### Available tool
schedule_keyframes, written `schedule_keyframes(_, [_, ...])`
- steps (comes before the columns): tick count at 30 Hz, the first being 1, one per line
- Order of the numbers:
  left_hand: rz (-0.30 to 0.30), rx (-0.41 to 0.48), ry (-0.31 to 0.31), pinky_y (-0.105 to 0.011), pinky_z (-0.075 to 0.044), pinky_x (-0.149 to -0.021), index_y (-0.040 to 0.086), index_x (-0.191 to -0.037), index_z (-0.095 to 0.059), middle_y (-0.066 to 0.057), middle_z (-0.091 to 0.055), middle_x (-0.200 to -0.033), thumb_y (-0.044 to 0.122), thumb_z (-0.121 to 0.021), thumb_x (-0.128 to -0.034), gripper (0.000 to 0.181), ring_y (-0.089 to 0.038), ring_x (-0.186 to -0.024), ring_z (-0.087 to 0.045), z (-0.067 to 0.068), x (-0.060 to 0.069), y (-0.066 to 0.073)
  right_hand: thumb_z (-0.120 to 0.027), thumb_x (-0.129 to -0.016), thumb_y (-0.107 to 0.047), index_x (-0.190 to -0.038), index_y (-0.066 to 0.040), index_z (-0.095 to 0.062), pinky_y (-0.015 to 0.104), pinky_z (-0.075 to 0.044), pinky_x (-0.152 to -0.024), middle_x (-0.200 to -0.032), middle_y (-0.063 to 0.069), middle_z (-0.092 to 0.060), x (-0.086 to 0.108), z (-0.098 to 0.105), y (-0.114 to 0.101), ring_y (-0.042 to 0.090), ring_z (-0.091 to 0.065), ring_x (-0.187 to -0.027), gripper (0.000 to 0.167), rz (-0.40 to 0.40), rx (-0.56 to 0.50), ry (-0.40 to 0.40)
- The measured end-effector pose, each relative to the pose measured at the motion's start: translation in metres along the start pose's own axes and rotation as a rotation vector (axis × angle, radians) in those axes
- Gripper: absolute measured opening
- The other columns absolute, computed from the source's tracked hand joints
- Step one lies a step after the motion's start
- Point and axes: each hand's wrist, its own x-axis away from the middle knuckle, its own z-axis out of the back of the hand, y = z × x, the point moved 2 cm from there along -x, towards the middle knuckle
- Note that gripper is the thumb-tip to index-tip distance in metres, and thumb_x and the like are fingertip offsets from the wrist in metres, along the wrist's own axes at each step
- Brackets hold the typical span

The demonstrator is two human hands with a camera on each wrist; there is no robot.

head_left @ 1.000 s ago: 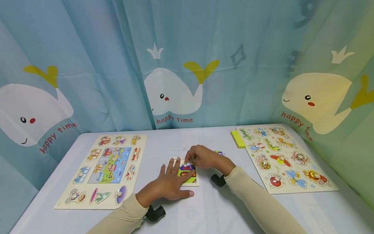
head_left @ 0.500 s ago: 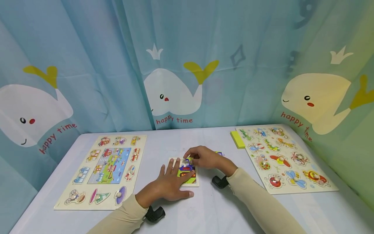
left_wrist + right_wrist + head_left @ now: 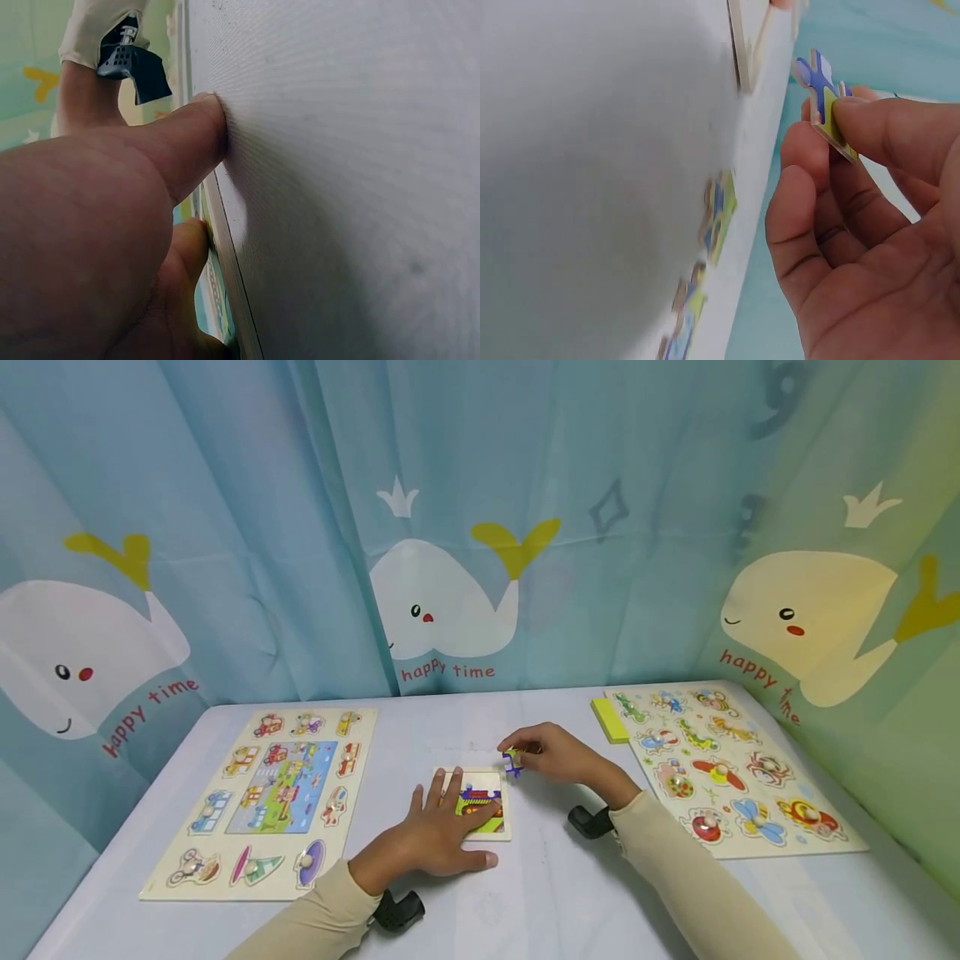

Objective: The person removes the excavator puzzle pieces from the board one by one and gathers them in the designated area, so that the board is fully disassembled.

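In the head view the left hand (image 3: 438, 835) lies spread over a small puzzle board (image 3: 487, 778), its fingers on the board's left and lower part. Placed pieces with a purple and green picture (image 3: 480, 800) show between those fingers; the board's upper part is bare. Just off the board's upper right corner, the right hand (image 3: 558, 756) pinches a green and purple puzzle piece (image 3: 513, 762). The right wrist view shows that piece (image 3: 825, 105) between thumb and fingers, raised off the table. The left wrist view has the left thumb (image 3: 199, 135) beside the board's edge (image 3: 229, 262).
A vehicle puzzle board (image 3: 176, 860) lies at the left, an insect puzzle board (image 3: 795, 843) at the right. A yellow block (image 3: 611, 720) touches the insect board's upper left. Loose puzzle pieces (image 3: 720, 214) lie on the table beneath the right hand. A curtain (image 3: 637, 610) stands behind.
The right hand has moved right, away from the board, with the green and purple piece pinched in it. More of the board's upper part shows. The left hand has stayed in place.
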Motion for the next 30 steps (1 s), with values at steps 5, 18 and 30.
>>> schedule_keyframes(5, [0.001,0.017,0.000,-0.064,-0.005,-0.109,0.038,-0.151,-0.035,-0.021,-0.004,-0.160,0.065,-0.056,-0.0868,0.072,-0.042,-0.145,0.005,0.000,0.000,0.000,-0.058,-0.089,0.007,-0.107,0.001,-0.069,0.027,-0.046,-0.065,-0.094,0.005,-0.067,0.006,0.011,0.010,0.015,-0.054,-0.076,0.022,-0.064,-0.013,0.066])
schedule_keyframes(18, [-0.012,0.028,0.009,-0.064,-0.004,-0.109,0.038,-0.151,-0.035,-0.020,-0.003,-0.160,0.064,-0.057,-0.0869,0.072,-0.041,-0.145,0.005,-0.001,0.000,-0.001,-0.060,-0.090,0.004,-0.105,0.000,-0.072,0.029,-0.047,-0.061,-0.095,0.009,-0.069,0.031,0.045,0.038,0.014,-0.057,-0.069,0.020,-0.080,0.001,0.149])
schedule_keyframes(30, [-0.021,0.041,0.011,-0.063,-0.003,-0.109,0.036,-0.151,-0.035,-0.020,-0.003,-0.160,0.062,-0.057,-0.0879,0.072,-0.041,-0.145,0.006,0.000,0.003,-0.001,-0.059,-0.091,0.002,-0.105,0.005,-0.070,0.029,-0.050,-0.067,-0.095,0.010,-0.068,0.053,0.065,0.054,0.014,-0.060,-0.079,0.018,-0.216,0.009,0.114])
